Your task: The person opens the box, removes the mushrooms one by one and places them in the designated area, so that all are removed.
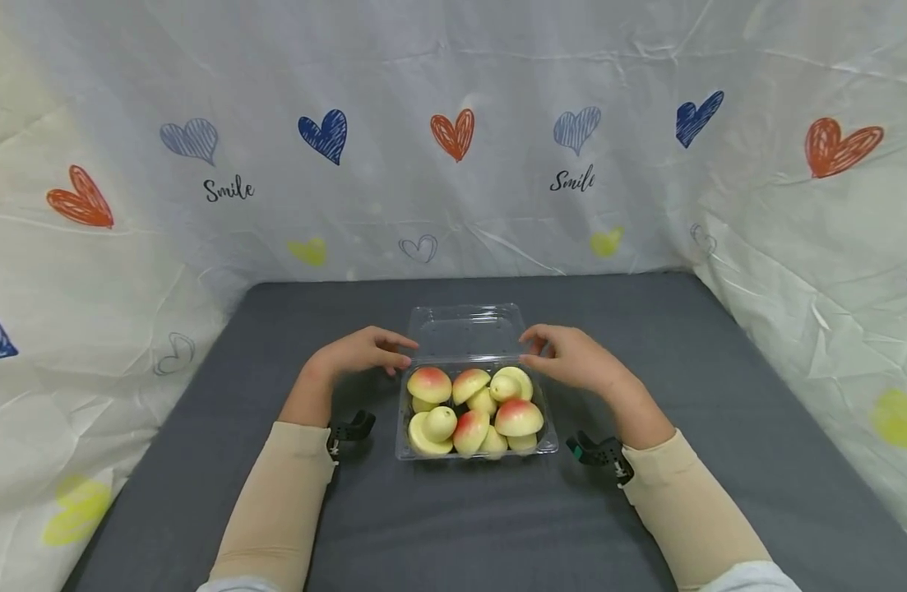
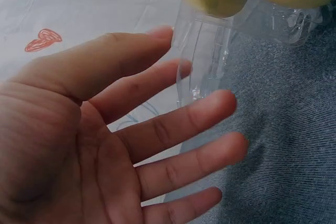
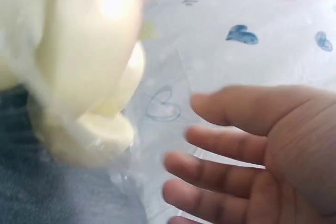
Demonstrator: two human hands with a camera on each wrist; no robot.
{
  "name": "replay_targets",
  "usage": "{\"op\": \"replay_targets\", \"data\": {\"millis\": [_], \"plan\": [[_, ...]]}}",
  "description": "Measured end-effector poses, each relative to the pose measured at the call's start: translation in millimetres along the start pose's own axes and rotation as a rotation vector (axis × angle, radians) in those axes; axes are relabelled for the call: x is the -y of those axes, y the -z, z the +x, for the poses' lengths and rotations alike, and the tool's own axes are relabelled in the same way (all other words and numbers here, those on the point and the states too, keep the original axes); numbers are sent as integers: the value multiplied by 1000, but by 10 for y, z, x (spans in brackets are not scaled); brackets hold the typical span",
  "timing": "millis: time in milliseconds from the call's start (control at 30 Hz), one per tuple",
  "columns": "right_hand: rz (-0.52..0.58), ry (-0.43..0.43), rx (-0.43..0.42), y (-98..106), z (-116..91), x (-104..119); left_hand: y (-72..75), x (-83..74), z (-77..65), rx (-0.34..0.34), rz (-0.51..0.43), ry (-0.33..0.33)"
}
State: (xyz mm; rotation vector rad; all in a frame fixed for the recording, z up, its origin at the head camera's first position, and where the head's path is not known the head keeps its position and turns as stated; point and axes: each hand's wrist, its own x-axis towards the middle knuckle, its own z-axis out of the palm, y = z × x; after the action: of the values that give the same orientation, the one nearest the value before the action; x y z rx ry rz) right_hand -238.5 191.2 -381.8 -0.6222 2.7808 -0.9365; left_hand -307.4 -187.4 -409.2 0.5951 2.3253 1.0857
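A clear plastic clamshell box (image 1: 401, 448) stands on the dark cloth, filled with several pale yellow pieces of fruit (image 1: 440, 423), some blushed red, which look like halved and whole model peaches. Its transparent lid (image 1: 468, 333) is swung back, away from the person. At the left end of the hinge is my left hand (image 1: 360, 349), fingers spread and relaxed, fingertips right by the lid's edge. My right hand (image 1: 571, 355) mirrors it at the right end, fingers loosely bent near the lid's corner. In the right wrist view, the right hand's fingers (image 3: 220, 171) have nothing between them.
Dark grey cloth (image 1: 438, 526) covers the table. Behind and to both sides hangs a white sheet (image 1: 512, 82) printed with hearts and "Smile". A black wrist camera (image 1: 353, 427) sits on the left wrist, another black camera (image 1: 597, 450) on the right.
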Motion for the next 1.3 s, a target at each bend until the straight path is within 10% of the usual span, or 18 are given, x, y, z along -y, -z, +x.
{"op": "replay_targets", "data": {"millis": [400,1300], "plan": [[83,-24,379,8,-140,210,4,-19,1,28,12,23],[-53,-53,348,-29,-219,360,1,-52,9,24,30,47]]}}
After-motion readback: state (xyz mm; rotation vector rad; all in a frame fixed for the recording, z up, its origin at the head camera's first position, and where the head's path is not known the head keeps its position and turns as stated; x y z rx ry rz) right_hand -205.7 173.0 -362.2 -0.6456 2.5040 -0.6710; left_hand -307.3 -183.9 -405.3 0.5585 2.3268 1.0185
